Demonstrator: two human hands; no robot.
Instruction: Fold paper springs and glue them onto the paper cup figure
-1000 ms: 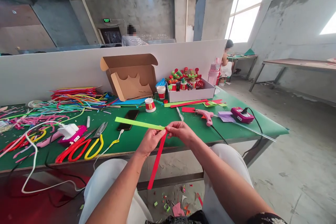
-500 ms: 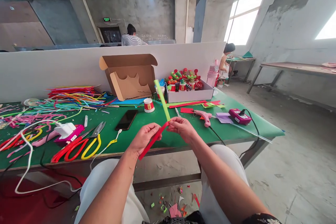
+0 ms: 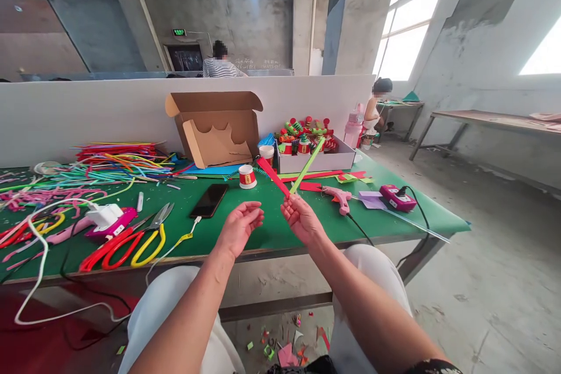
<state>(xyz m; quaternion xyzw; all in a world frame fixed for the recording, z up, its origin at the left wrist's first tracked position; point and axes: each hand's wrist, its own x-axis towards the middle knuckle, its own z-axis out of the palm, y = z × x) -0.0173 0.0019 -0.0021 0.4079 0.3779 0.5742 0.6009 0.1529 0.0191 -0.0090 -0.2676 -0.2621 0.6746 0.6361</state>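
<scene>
Strips, located at centre of frame: one flat red paper strip [image 3: 274, 177] and one narrow light-green paper strip [image 3: 308, 166], meeting at their lower ends in a V, held up in front of the green-topped table [image 3: 269, 242].

Hands: right hand [image 3: 303, 221] pinches the meeting point between thumb and fingers. Left hand [image 3: 241, 228], left of it and apart, has loosely bent fingers with nothing visible in them; cannot tell whether thumb and fingertips touch.

Handling (judged): very light; thin and flexible, yet stiff enough to stand out from the pinch. Likely to crease if squeezed or bent sharply, and to tear if pulled hard. Slip risk low with dry fingers. Best hold: the overlap at the V's base, taking both strips at once; a free strip is better taken flat, near its end, with light pressure.

Appearance: red strip saturated, leaning to upper left, looks the broader; green one bright, leaning to upper right. Both look straight-edged and plain. Whether glue joins them: cannot tell, fingers cover the spot.
</scene>
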